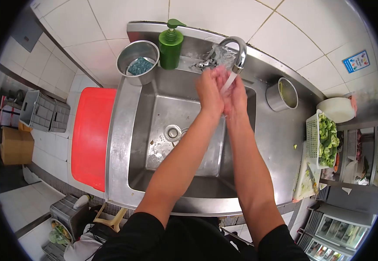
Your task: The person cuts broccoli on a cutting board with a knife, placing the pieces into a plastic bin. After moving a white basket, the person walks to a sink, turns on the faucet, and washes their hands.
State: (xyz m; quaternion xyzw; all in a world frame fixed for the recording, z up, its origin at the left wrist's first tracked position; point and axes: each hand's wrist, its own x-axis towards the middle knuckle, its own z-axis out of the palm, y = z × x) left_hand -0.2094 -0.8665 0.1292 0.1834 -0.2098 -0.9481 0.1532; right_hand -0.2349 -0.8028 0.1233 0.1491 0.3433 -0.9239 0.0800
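Observation:
My left hand (212,93) and my right hand (236,96) are side by side over the back of the steel sink (160,111), palms turned up and nothing held. Water (229,81) runs from the curved faucet (241,50) onto the palms, mostly the right one. Both hands have their fingers stretched toward the wall, slightly cupped, with the left fingertips a little blurred. Below my left forearm, the drain (172,133) shows in the basin floor, with small food scraps around it.
A green pump bottle (170,51) and a steel pot (142,80) containing a blue scrubber (140,66) stand at the back left. To the right are a small steel pot (276,99), a white basket (311,137) of leafy greens and a knife (312,177) on a cutting board (303,182). A red lid-like surface (94,139) adjoins the left edge.

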